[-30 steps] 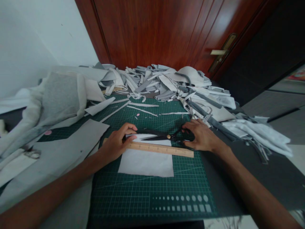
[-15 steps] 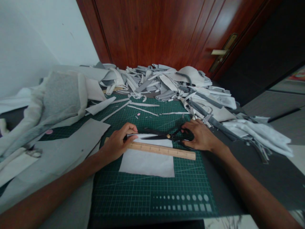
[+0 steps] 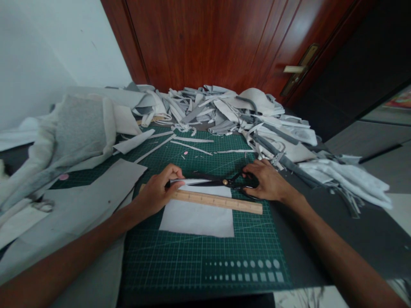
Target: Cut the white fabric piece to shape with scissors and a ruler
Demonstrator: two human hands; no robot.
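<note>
A white fabric square (image 3: 197, 216) lies on the green cutting mat (image 3: 205, 265), with a wooden ruler (image 3: 218, 200) laid across its upper part. My left hand (image 3: 157, 192) presses the ruler's left end, thumb and forefinger pinched on the fabric's top edge. My right hand (image 3: 266, 182) is closed in the handles of black scissors (image 3: 221, 182), whose blades run left along the fabric's top edge, just above the ruler.
A heap of grey and white fabric offcuts (image 3: 244, 115) fills the back and right of the table. Folded grey cloth (image 3: 80, 128) and a flat grey sheet (image 3: 80, 205) lie on the left. Thin cut strips (image 3: 189, 145) lie on the mat. A wooden door (image 3: 208, 42) stands behind.
The scissor blades have closed further along the fabric's top edge, and a thin strip now lifts at my left fingers. Both hands stay almost in place.
</note>
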